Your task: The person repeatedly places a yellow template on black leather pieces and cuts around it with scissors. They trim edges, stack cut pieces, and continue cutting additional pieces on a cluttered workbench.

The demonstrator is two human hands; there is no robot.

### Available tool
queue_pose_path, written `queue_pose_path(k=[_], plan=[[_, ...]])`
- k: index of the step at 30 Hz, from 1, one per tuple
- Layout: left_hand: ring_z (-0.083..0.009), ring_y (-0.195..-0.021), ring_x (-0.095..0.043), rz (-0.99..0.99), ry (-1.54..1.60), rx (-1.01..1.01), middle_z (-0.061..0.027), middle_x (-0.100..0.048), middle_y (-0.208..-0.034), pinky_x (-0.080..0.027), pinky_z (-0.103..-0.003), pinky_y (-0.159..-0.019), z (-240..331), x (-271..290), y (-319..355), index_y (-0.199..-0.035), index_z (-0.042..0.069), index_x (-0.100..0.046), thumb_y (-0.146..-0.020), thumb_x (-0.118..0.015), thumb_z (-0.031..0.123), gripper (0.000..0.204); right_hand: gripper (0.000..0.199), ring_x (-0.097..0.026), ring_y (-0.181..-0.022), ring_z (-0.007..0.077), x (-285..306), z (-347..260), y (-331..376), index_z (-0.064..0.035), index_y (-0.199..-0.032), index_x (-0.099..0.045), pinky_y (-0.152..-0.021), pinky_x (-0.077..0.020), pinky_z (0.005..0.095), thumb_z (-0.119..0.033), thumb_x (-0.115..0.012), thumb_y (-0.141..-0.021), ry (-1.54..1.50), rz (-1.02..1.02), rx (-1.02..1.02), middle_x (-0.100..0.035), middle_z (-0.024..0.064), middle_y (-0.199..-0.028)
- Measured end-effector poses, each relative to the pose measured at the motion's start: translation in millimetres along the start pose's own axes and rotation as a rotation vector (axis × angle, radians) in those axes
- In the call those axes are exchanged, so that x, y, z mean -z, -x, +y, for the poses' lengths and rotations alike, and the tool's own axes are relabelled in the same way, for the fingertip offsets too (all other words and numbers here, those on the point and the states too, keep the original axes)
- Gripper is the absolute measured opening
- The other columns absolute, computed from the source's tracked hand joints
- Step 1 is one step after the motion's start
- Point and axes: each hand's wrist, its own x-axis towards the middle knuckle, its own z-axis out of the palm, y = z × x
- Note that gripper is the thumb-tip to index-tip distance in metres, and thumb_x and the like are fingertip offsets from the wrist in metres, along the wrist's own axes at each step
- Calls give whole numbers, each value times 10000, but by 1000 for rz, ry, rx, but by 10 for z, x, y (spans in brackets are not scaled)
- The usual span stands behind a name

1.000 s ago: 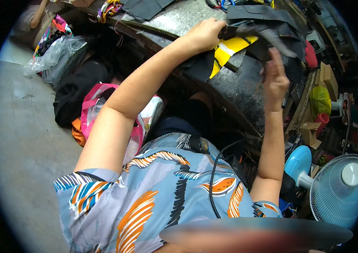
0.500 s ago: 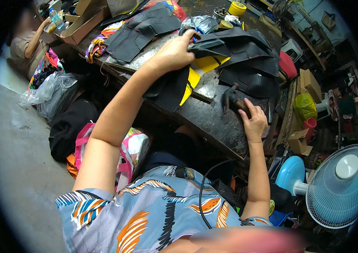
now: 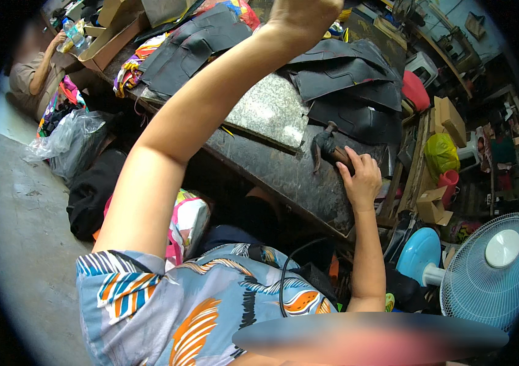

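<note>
Dark tabletop (image 3: 308,189) slants across the workshop, bearing black sheets (image 3: 180,58), too overlapped to count, at left. One pale plate (image 3: 270,110) lies next. The left hand (image 3: 305,18) reaches over the far part, cut by the upper edge; whether its fingers clamp anything, one cannot tell. One hammer (image 3: 331,149) lies just beyond the right hand (image 3: 363,180), head pointing away leftward, handle slanting down to the right. That hand's thumb and fingertips straddle the handle; their grip cannot be told. One fan (image 3: 504,287) stands far right.
</note>
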Motion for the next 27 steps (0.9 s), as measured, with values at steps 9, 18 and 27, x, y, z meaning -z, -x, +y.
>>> queue_pose_path(k=[9,18,27], plan=[[-489,-1420,-214,-349,382,-134,-154,-439,-1412,-252,-632,-1117,662,-1396,933,-1460,102,-417,-829,-609,427,735,362,-589,-853,261,47,-45,-37,-177,-1106,-710,-746,-472,383,-322,-751,-777,-34,-31,-44,-593,53,-885],[-384,-1430,-275,-339,534,-160,-150,-432,-1458,-214,-592,-1139,122,-585,1007,-1348,182,-566,-903,-555,576,595,347,-596,-870,265,44,-54,-27,-167,-1116,-711,-765,-482,394,-327,-736,-808,-8,-61,-42,-591,54,-911],[-378,-1118,-607,-602,-247,703,-183,-563,-1198,-541,-463,-864,-1463,-184,1245,-1130,28,-626,-830,-708,453,527,349,-592,-869,269,20,-27,-7,-175,-1133,-700,-758,-477,395,-320,-724,-817,10,-43,0,-585,56,-911]])
